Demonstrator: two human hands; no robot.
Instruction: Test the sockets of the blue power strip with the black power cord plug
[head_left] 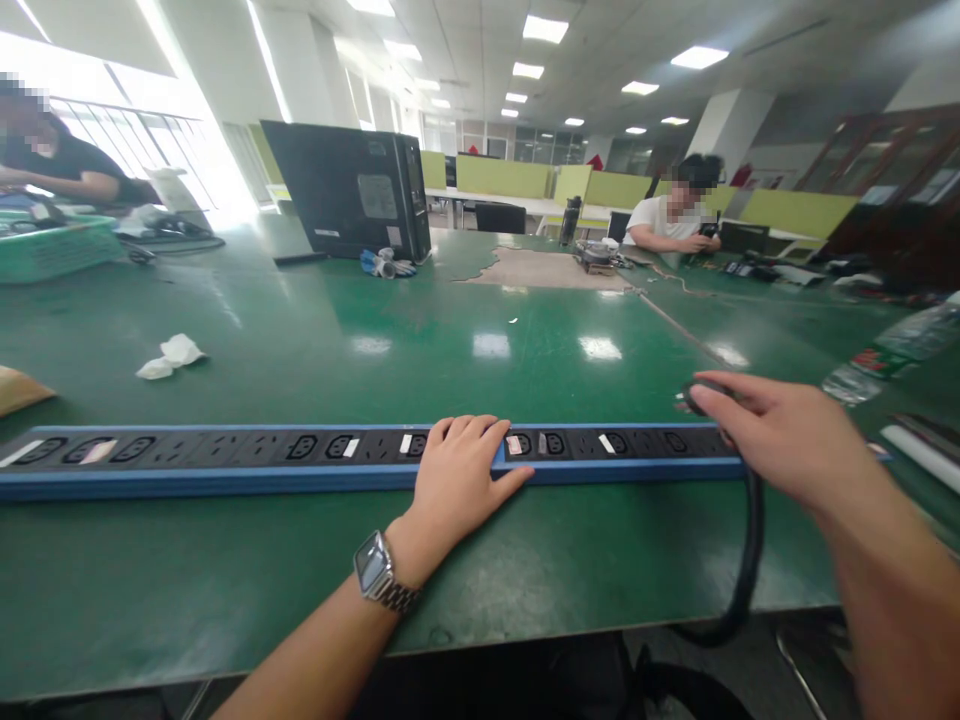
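A long blue and black power strip point(262, 457) with many sockets and a few small stickers lies across the green table. My left hand point(461, 470), with a metal-banded watch point(379, 570) on its wrist, rests on the middle of the strip, fingers spread over its top. Above the strip's right part, my right hand point(772, 425) grips the black plug point(709, 395) of a thick black cable point(750, 550). The plug is raised off the sockets. The cable hangs down from that hand past the table's front edge.
Crumpled white tissue point(180, 350) lies at left on the green table point(337, 360). Behind are a black computer case point(345, 190), gloves point(386, 264) and a green basket point(60, 245). A plastic bottle point(892, 350) lies at right. Two people sit across the table.
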